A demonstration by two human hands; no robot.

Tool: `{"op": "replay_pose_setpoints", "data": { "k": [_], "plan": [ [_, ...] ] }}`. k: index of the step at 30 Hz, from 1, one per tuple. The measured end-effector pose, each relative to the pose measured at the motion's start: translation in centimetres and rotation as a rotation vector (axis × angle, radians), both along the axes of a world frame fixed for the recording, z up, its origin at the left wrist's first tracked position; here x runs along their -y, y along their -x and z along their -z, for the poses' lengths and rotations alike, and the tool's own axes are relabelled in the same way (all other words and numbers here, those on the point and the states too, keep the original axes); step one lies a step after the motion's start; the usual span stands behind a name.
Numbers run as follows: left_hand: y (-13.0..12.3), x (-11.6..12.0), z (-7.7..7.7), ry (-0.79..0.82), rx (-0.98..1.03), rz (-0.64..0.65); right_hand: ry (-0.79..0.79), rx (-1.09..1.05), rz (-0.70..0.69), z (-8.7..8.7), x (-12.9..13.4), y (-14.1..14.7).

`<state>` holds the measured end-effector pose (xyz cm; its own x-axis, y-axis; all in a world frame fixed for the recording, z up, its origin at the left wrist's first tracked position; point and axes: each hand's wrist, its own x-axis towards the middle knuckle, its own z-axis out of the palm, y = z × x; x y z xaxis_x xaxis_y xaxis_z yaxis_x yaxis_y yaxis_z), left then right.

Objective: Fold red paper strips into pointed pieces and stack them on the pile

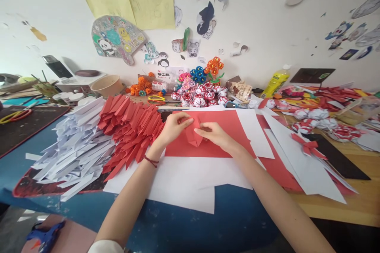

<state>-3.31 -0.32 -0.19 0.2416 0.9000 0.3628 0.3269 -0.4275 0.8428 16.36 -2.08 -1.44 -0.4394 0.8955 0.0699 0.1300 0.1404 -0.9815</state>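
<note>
A small folded piece of red paper (pixel 194 136) stands out against a large red sheet (pixel 228 134), near the middle of the view. My left hand (pixel 177 125) pinches its upper left edge, fingers curled round it. From the right side, my right hand (pixel 212 132) grips the same piece between thumb and fingers. Both hands are close together over the red sheet. White sheets (pixel 184 178) lie underneath and stick out towards me.
Heaps of folded white strips (pixel 80 142) and red strips (pixel 130 130) lie to the left. Behind are red-and-white paper flowers (pixel 200 97) and a yellow bottle (pixel 276 81). A red folded cross (pixel 308 147) rests on white paper at right. A blue glue gun (pixel 46 237) is at lower left.
</note>
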Motion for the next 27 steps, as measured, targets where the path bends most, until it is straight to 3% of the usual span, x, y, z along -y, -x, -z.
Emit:
{"op": "replay_pose_setpoints", "data": {
  "k": [3, 6, 13, 20, 27],
  "plan": [
    [-0.4, 0.2, 0.3, -0.027, -0.059, 0.016, -0.121, 0.060, 0.133, 0.2, -0.2, 0.0],
    [-0.6, 0.2, 0.7, -0.034, -0.045, -0.095, -0.187, 0.081, 0.220, 0.2, -0.3, -0.1],
    [-0.9, 0.8, 0.6, -0.115, -0.123, -0.098, -0.219, 0.034, 0.283, 1.0, -0.6, 0.6],
    [-1.8, 1.5, 1.0, -0.484, -0.374, -0.291, -0.159, -0.002, 0.254, 1.7, -0.9, 0.7],
    [-1.7, 1.3, 0.2, -0.774, -0.734, -0.307, -0.199, 0.015, 0.340, 0.8, -2.1, 0.8]
  ]
}}
